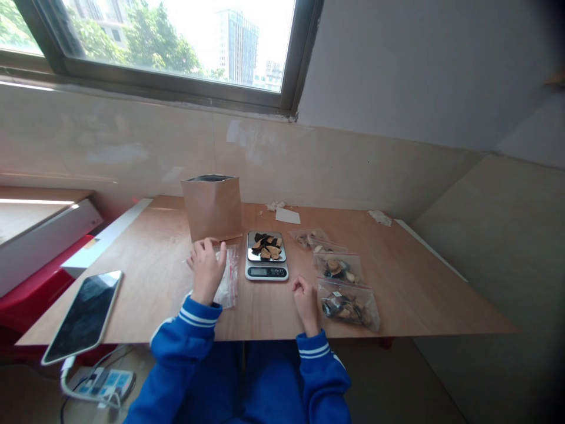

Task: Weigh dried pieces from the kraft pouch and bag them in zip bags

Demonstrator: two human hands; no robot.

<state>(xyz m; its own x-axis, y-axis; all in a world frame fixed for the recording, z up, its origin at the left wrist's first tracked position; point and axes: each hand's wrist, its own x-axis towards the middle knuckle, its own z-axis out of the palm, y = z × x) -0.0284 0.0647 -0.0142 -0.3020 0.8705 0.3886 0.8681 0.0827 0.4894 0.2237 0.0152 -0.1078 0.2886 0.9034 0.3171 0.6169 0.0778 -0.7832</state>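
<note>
1. Fingers of left hand point(207, 272) curled at edge of clear zip bag point(227, 280), lying on wooden table point(441, 297); grasp or mere touch impossible to tell.
2. Fingers of right hand point(305, 301) lightly clenched, apparently empty, just beside filled zip bags point(342, 288).
3. Risk: dark dried slices point(265, 246) heaped on digital kitchen scale point(266, 272), liable to spill if knocked.
4. Risk: upright kraft paper bag point(212, 207) likely to tip if brushed by blue sleeve point(189, 321); smartphone point(83, 309) overhanging table edge, prone to dropping if bumped.
5. Scale readout point(258, 271) unreadable; contents of filled zip bags hard to identify.
</note>
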